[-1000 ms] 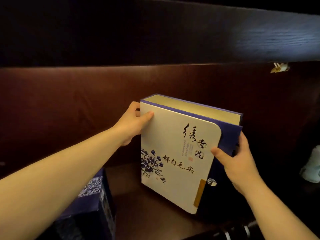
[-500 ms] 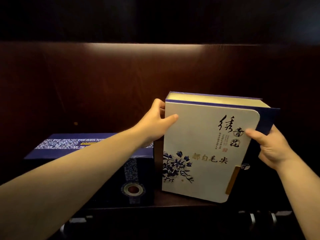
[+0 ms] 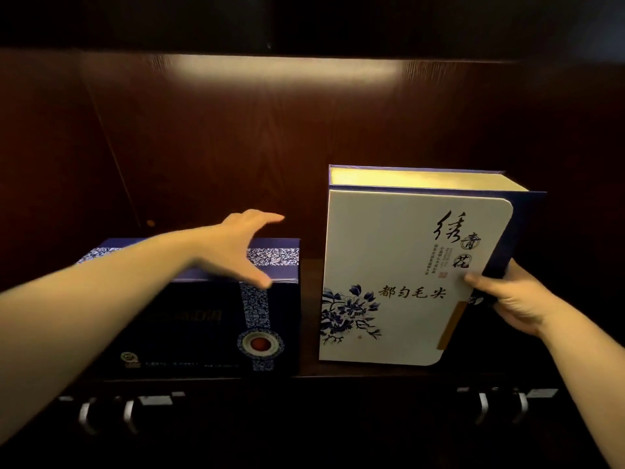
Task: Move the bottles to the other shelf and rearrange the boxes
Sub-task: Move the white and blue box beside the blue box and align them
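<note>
A white book-shaped box [image 3: 399, 265] with blue flowers and black lettering stands upright on the dark wooden shelf [image 3: 311, 368], right of centre. My right hand [image 3: 507, 299] grips its right edge, thumb on the front face. To its left, a short gap away, stands a dark blue box [image 3: 203, 319] with a patterned band and a round red seal. My left hand [image 3: 241, 252] is spread over the top right of the blue box, fingers apart, thumb near the front top edge. No bottles are in view.
The shelf's wooden back panel [image 3: 304, 130] is lit from above. Below the shelf edge, metal handles show at the lower left [image 3: 105, 414] and lower right [image 3: 500, 406] on a dark front.
My left hand has let go of the white box and moved left over the blue box. The white box now stands straighter on the shelf, and my right hand has slid lower on its edge.
</note>
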`<state>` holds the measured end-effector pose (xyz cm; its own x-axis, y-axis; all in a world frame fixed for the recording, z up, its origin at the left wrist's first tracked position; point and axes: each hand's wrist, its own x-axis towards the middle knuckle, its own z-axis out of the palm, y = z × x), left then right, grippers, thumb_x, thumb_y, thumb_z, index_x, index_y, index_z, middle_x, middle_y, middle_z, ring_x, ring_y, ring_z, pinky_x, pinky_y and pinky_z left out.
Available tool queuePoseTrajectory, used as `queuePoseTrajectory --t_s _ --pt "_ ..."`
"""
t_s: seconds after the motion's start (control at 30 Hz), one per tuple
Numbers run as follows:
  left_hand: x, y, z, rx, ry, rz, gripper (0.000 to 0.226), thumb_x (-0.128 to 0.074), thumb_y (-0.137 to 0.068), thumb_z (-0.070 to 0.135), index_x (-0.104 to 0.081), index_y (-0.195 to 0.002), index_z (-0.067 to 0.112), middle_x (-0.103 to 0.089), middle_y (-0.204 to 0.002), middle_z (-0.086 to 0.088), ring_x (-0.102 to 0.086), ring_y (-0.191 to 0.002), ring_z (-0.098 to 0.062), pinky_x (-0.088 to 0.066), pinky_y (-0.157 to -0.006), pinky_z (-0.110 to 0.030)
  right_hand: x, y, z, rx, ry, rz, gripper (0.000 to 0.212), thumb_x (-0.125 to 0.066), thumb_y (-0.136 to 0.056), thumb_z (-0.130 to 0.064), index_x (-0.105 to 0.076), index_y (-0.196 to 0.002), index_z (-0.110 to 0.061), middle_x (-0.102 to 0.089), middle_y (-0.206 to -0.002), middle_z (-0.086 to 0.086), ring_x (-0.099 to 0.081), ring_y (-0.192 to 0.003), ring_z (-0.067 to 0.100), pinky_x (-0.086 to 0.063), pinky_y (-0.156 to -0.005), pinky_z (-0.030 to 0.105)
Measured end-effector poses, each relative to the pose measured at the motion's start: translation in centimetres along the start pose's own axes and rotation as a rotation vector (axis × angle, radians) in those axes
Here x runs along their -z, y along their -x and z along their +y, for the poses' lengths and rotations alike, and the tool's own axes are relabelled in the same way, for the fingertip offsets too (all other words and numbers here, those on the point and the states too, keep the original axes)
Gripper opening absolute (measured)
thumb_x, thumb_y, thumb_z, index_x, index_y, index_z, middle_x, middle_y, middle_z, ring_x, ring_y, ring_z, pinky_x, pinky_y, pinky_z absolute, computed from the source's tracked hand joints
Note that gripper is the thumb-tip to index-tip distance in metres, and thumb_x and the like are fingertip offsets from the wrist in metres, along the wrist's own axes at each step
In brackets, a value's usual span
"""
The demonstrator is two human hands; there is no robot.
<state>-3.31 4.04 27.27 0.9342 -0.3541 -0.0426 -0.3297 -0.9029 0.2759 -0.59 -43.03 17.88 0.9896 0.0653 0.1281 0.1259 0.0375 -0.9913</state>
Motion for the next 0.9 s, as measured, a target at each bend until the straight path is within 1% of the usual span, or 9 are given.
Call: queuePoseTrajectory --t_s 0.1,0.17,0.23,0.3,0.4,0.57,0.73,0.83,0.9 --pt "0.5 0.9 -4.5 0.135 -0.209 -0.214 0.136 -0.085 -0.058 0.064 0.005 -0.156 0.038 0.0 -0.167 0.003 -0.005 -0.15 -0.024 -0.012 -0.119 -0.049 0.3 -0.2 1.9 -0.103 0.013 -0.038 0.082 -0.081 -0.065 -0.008 -0.052 -0.14 -0.023 -0.073 -0.124 0.003 -0.068 -0.115 0.021 -0.057 -0.091 0.039" --pt "0.2 0.9 -5.9 0.173 -0.277 -0.26 0.137 -0.084 -0.059 0.066 0.008 -0.156 0.036 0.002 -0.167 -0.001 -0.004 -0.151 -0.027 -0.009 -0.119 -0.052 0.5 -0.4 2.7 -0.161 0.027 -0.064 0.081 -0.084 -0.062 -0.01 -0.056 -0.136 -0.026 -0.073 -0.124 0.002 -0.066 -0.118 0.023 -0.049 -0.098 0.047" --pt "-0.3 0.6 -6.3 0.155 -0.316 -0.226 0.135 -0.083 -0.06 0.067 0.007 -0.156 0.036 -0.008 -0.165 -0.002 -0.013 -0.147 -0.03 -0.013 -0.117 -0.053 0.7 -0.7 3.3 -0.205 0.027 -0.069 0.079 -0.085 -0.062 -0.01 -0.059 -0.134 -0.028 -0.073 -0.124 0.002 -0.065 -0.119 0.026 -0.042 -0.103 0.054" --pt "-0.8 0.3 -6.5 0.129 -0.303 -0.18 0.134 -0.083 -0.057 0.065 0.004 -0.155 0.039 -0.018 -0.159 -0.002 -0.022 -0.14 -0.031 -0.017 -0.114 -0.048 1.0 -0.9 3.4 -0.223 0.032 -0.072 0.078 -0.086 -0.06 -0.011 -0.06 -0.132 -0.029 -0.073 -0.123 0.003 -0.068 -0.115 0.026 -0.046 -0.097 0.055" --pt "-0.9 0.0 -6.7 0.104 -0.208 -0.157 0.132 -0.085 -0.055 0.059 -0.001 -0.155 0.043 -0.023 -0.154 -0.001 -0.024 -0.134 -0.029 -0.022 -0.112 -0.044 1.2 -1.1 3.2 -0.224 0.031 -0.074 0.081 -0.081 -0.066 -0.006 -0.055 -0.138 -0.028 -0.073 -0.125 0.004 -0.069 -0.113 0.022 -0.052 -0.089 0.053" --pt "-1.1 -1.0 -6.3 0.069 -0.153 -0.137 0.13 -0.089 -0.058 0.053 -0.004 -0.156 0.041 -0.023 -0.155 0.001 -0.022 -0.136 -0.027 -0.023 -0.113 -0.048 1.6 -1.4 3.2 -0.227 0.03 -0.079 0.083 -0.076 -0.069 -0.003 -0.049 -0.143 -0.028 -0.072 -0.126 0.003 -0.068 -0.115 0.023 -0.053 -0.091 0.059" --pt "-1.7 -2.7 -4.8 0.032 -0.159 -0.139 0.13 -0.085 -0.055 0.058 -0.004 -0.155 0.042 -0.026 -0.151 0.001 -0.024 -0.132 -0.026 -0.025 -0.11 -0.045 0.8 -1.2 3.0 -0.216 0.0 -0.084 0.071 -0.073 -0.071 -0.002 -0.056 -0.136 -0.026 -0.075 -0.121 0.002 -0.071 -0.108 0.021 -0.062 -0.069 0.04" --pt "-1.9 -3.3 -4.4 0.024 -0.183 -0.136 0.13 -0.085 -0.055 0.06 -0.004 -0.155 0.043 -0.025 -0.152 0.0 -0.024 -0.132 -0.027 -0.024 -0.109 -0.043 0.2 -1.1 3.1 -0.205 -0.03 -0.066 0.059 -0.074 -0.069 -0.002 -0.065 -0.124 -0.022 -0.077 -0.114 0.006 -0.072 -0.104 0.023 -0.061 -0.066 0.036" --pt "-1.9 -3.5 -4.4 0.033 -0.184 -0.138 0.13 -0.085 -0.056 0.06 -0.004 -0.155 0.044 -0.023 -0.154 0.0 -0.023 -0.134 -0.027 -0.023 -0.11 -0.044 0.1 -1.1 3.2 -0.193 -0.035 -0.059 0.059 -0.073 -0.069 -0.001 -0.065 -0.124 -0.02 -0.076 -0.115 0.008 -0.073 -0.103 0.023 -0.061 -0.068 0.035"
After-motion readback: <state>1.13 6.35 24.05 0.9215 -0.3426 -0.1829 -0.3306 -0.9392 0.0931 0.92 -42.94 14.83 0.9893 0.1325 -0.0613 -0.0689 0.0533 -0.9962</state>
